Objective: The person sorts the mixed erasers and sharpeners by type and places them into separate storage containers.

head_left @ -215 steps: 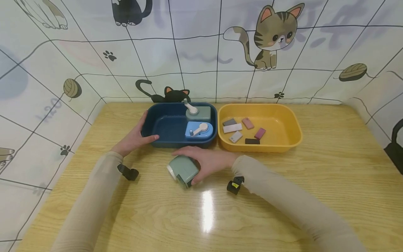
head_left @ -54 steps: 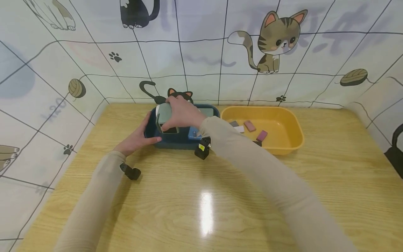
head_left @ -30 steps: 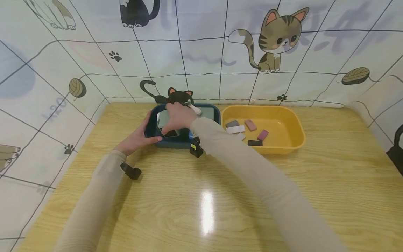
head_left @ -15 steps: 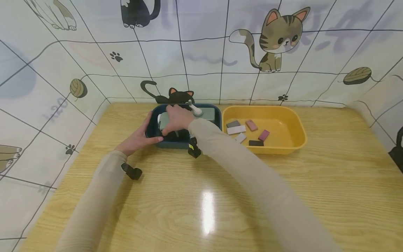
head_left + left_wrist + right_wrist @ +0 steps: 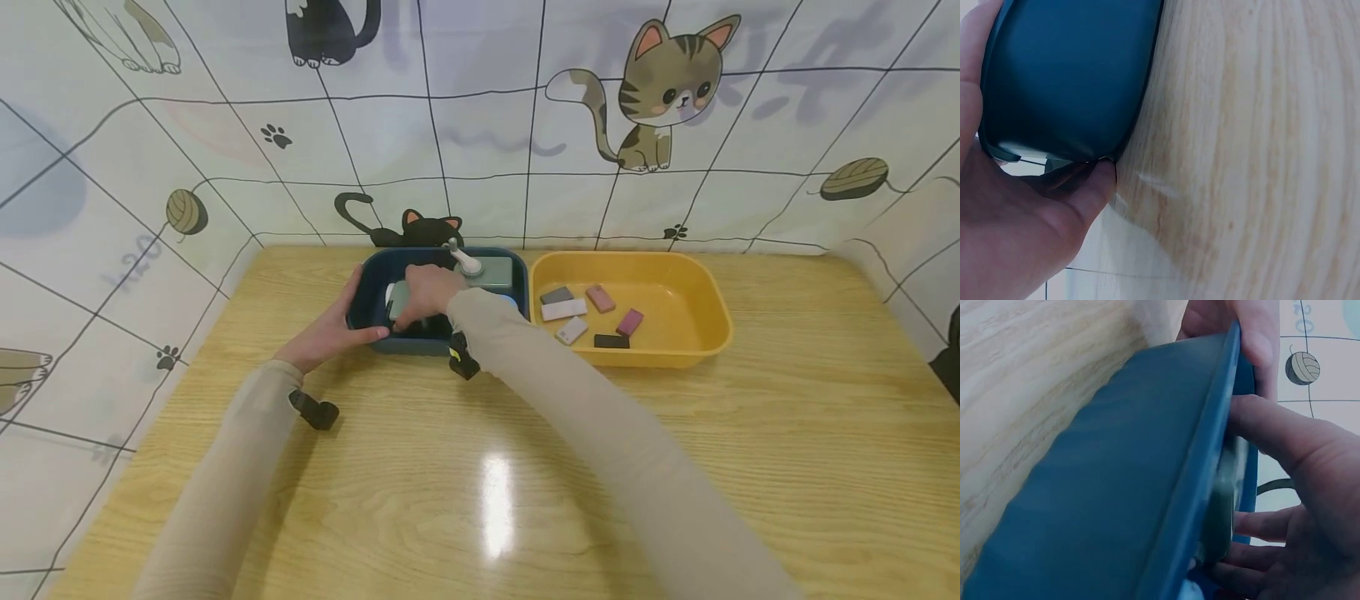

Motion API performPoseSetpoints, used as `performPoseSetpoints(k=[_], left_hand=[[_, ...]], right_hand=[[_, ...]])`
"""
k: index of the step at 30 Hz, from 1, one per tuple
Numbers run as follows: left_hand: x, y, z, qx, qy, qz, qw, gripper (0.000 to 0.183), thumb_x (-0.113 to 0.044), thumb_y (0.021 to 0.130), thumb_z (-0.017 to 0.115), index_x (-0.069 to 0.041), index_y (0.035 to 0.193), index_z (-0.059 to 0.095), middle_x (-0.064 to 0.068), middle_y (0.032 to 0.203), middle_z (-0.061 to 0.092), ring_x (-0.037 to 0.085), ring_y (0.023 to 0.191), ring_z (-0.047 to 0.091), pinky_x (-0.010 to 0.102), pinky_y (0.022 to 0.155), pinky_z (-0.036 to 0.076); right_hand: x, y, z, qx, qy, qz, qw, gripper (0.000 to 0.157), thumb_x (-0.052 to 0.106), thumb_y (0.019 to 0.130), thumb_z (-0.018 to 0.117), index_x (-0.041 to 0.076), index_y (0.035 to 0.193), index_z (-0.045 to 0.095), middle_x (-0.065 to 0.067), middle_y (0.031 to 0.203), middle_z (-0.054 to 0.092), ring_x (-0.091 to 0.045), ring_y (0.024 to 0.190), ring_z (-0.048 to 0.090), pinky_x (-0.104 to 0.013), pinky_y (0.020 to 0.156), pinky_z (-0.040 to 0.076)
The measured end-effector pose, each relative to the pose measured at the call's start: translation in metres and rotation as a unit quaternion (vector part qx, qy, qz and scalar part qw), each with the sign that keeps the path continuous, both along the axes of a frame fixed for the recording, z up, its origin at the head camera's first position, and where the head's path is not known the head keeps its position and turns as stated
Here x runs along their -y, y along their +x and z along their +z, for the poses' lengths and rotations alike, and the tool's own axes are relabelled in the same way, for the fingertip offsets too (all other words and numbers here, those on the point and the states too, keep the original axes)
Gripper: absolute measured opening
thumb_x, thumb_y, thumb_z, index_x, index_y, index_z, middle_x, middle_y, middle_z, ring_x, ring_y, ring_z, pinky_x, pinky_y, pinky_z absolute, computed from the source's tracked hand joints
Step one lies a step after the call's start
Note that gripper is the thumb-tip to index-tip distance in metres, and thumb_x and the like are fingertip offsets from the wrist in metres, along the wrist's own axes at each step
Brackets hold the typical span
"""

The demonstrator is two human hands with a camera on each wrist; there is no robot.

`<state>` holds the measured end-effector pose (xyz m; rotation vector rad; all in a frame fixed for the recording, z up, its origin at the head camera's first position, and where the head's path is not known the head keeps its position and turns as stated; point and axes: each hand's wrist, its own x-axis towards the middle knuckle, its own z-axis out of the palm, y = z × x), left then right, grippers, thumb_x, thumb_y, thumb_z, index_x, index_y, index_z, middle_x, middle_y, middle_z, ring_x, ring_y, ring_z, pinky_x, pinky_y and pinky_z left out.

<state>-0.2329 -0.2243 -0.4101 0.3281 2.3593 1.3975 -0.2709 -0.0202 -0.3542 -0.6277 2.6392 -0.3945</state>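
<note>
My right hand (image 5: 429,293) reaches down into the dark blue bin (image 5: 411,344) and holds a green pencil sharpener (image 5: 401,295) with a white end. In the right wrist view, thumb and fingers lie on either side of the sharpener (image 5: 1217,522), below the bin's rim. My left hand (image 5: 318,330) grips the bin's left end, thumb along the front and fingers round the side. Another green sharpener (image 5: 497,273) with a white crank lies at the bin's back right. Only a sliver of a blue sharpener (image 5: 510,300) shows past my right sleeve.
Touching the blue bin on its right is a yellow bin (image 5: 701,346). Several small erasers, among them a white one (image 5: 564,309) and a black one (image 5: 612,341), lie in it. A cat-print sheet (image 5: 480,133) rises behind the wooden table (image 5: 450,492).
Earlier my right hand held the green sharpener on the table before the bins. It was then lifted over the blue bin, and hand and sharpener have sunk lower into it. The left hand stays.
</note>
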Motion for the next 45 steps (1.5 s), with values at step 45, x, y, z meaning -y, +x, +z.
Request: performPoseSetpoints(k=[45], left_hand=[[0.002, -0.001, -0.007, -0.008, -0.028, 0.008, 0.9996, 0.106, -0.032, 0.089, 0.071, -0.038, 0.151, -0.015, 0.001, 0.16, -0.015, 0.028, 0.144, -0.008, 0.057, 0.112, 0.003]], right_hand=[[-0.061, 0.044, 0.038, -0.038, -0.102, 0.046, 0.993, 0.049, 0.032, 0.095, 0.06, 0.006, 0.136, 0.052, -0.012, 0.139, 0.046, -0.024, 0.123, 0.047, -0.034, 0.098, 0.041]])
